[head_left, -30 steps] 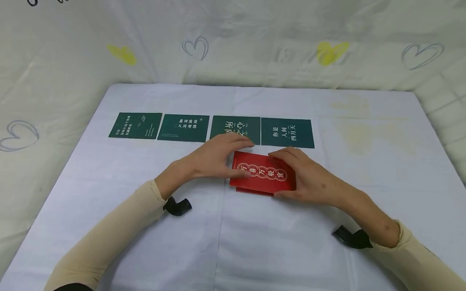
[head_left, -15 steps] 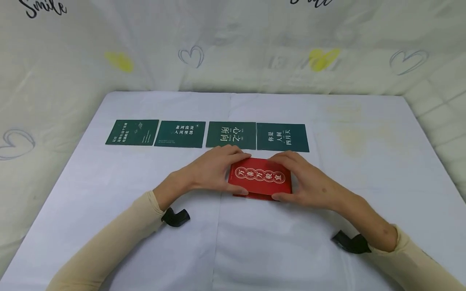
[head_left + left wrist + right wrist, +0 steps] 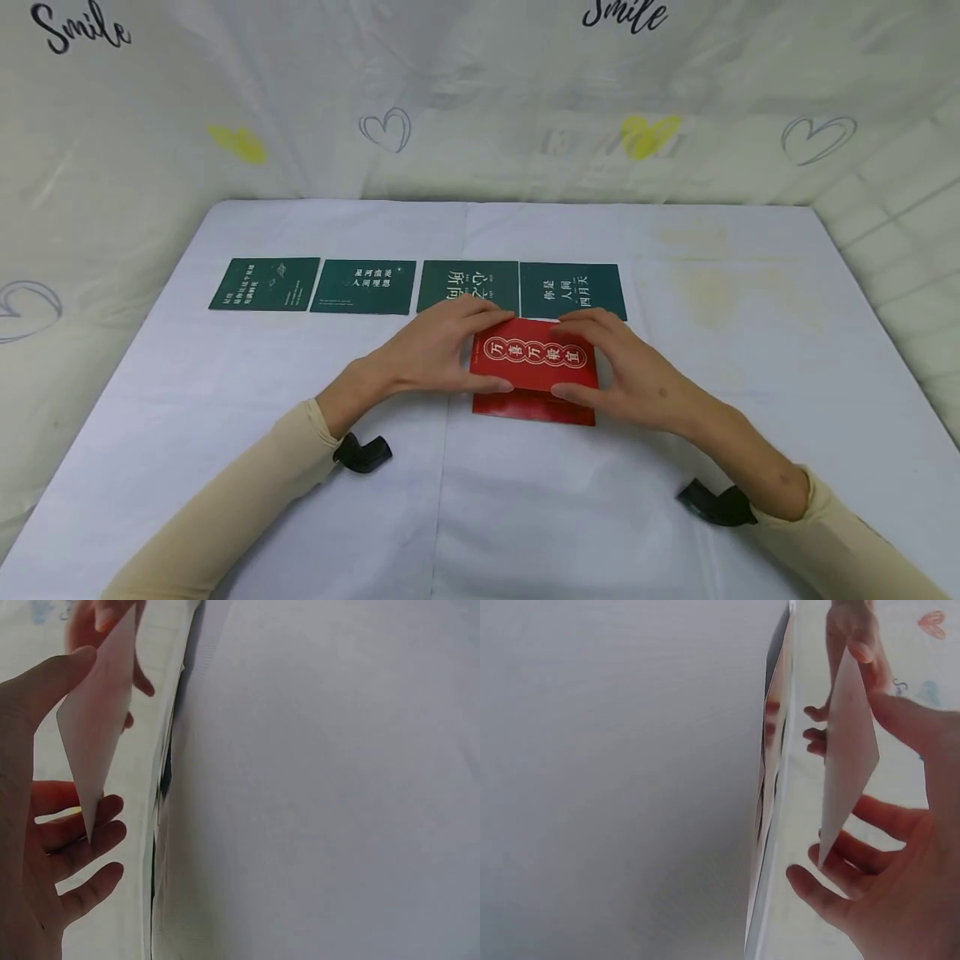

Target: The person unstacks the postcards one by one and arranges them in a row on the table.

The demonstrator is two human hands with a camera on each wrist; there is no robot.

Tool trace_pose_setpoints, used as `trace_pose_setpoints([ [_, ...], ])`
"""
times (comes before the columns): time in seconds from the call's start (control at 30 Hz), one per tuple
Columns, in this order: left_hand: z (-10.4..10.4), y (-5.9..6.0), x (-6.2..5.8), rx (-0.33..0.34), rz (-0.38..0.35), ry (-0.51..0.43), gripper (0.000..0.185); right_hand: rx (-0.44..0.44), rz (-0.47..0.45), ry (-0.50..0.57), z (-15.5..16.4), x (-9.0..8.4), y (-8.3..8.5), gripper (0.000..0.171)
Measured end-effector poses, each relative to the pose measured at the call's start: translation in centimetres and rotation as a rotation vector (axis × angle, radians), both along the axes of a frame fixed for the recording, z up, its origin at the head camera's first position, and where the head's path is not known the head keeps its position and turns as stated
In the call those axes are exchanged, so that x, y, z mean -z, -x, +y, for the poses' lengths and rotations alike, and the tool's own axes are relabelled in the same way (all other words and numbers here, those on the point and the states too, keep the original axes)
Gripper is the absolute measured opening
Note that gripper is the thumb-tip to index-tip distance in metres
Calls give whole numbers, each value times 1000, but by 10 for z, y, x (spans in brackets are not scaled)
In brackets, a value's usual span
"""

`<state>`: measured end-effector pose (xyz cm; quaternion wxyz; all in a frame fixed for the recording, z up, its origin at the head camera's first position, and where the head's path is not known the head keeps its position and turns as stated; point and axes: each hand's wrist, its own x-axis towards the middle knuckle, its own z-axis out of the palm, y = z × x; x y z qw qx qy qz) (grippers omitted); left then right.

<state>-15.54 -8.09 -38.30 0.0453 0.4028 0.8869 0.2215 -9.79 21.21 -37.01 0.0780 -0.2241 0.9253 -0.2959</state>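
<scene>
I've got the top red card (image 3: 536, 354) pinched by its ends, left hand (image 3: 435, 350) and right hand (image 3: 626, 375), raised above the red stack (image 3: 532, 406) on the table (image 3: 225, 400), near the green cards (image 3: 360, 286).

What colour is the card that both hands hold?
Red card with pale round characters; head view shows it best.

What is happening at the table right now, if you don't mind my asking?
A person holds a red card between both hands, the left hand at its left edge and the right hand at its right. It is lifted above another red card lying on the white table. Four green cards lie in a row just beyond.
</scene>
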Motion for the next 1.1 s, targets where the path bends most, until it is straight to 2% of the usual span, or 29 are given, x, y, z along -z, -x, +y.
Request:
trace_pose_setpoints([
  [0.13, 5, 4, 0, -29, 33, -13, 89, 127, 15, 19, 0, -1, 3, 78],
  [0.27, 9, 8, -1, -65, 66, -17, 91, 267, 10, 105, 3, -5, 6, 80],
  [0.4, 14, 11, -3, -91, 79, -22, 92, 350, -86, 204, 9, -8, 7, 78],
  [0.57, 24, 15, -3, -116, 82, -40, 93, 370, -177, 320, 15, -9, 7, 69],
  [0.8, 37, 21, -3, -150, 93, -39, 93, 388, -168, 438, 19, -9, 7, 47],
  [1.1, 49, 25, -5, -155, 84, -68, 92, 387, -121, 553, 28, -6, 8, 39],
])
